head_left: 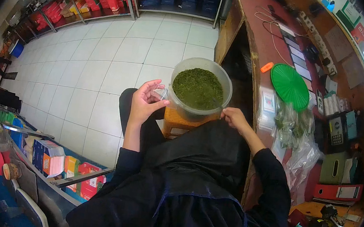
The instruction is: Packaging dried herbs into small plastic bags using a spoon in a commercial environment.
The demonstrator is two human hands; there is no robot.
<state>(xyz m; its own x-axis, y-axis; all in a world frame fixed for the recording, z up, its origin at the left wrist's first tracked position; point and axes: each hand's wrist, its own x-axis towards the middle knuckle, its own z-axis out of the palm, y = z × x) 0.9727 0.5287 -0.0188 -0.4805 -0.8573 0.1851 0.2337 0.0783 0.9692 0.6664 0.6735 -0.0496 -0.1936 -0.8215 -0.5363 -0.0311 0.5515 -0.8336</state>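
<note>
A translucent plastic bucket [198, 113] with finely chopped green herbs [198, 86] in it stands on an orange stool [174, 121] in front of my knees. Beside its left wall, my left hand [146, 101] holds a small clear plastic bag [160, 92] between thumb and fingers. At the right of the rim, my right hand [235, 118] grips the handle of a spoon-like utensil [217, 104]. The utensil's lower end is hard to make out among the herbs.
To the right runs a red-topped desk [254, 7] with a round green lid [289, 85], filled clear plastic bags [294, 121] and an orange object [266, 67]. An open drawer [70, 181] with boxes lies at left. Shelves [176, 12] stand beyond the tiled floor [106, 71].
</note>
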